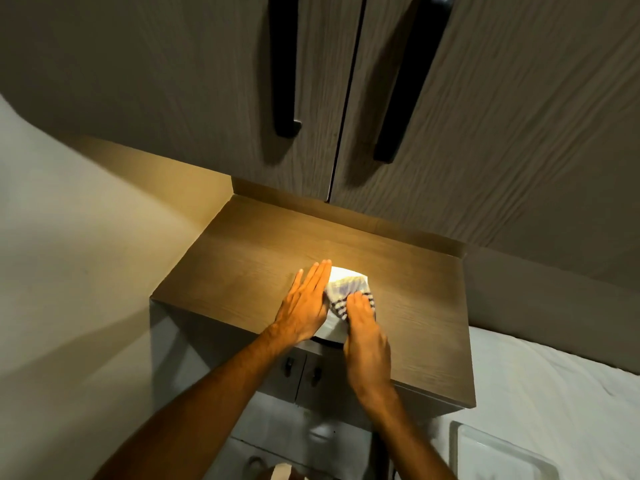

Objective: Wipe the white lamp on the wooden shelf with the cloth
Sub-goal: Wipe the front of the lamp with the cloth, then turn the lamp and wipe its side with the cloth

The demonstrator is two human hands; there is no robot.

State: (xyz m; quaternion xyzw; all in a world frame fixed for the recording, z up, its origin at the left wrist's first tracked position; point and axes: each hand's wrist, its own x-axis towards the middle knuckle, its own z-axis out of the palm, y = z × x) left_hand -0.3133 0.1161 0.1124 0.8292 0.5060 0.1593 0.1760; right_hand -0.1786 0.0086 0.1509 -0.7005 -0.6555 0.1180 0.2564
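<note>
We steady the lit lamp with our left hand laid flat and open against its side, while our right hand presses the cloth onto its top. The lamp stands near the shelf's front edge; a hard push could tip it off. Dark cupboard doors hang behind the lamp, a bed sheet to its right.

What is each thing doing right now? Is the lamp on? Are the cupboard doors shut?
white lamp: switched on, glowing, upright on the wooden shelf.
cloth: draped over the lamp's top.
left hand: open, flat against the lamp's side.
right hand: pressing the cloth down.
cupboard doors: shut.
</note>
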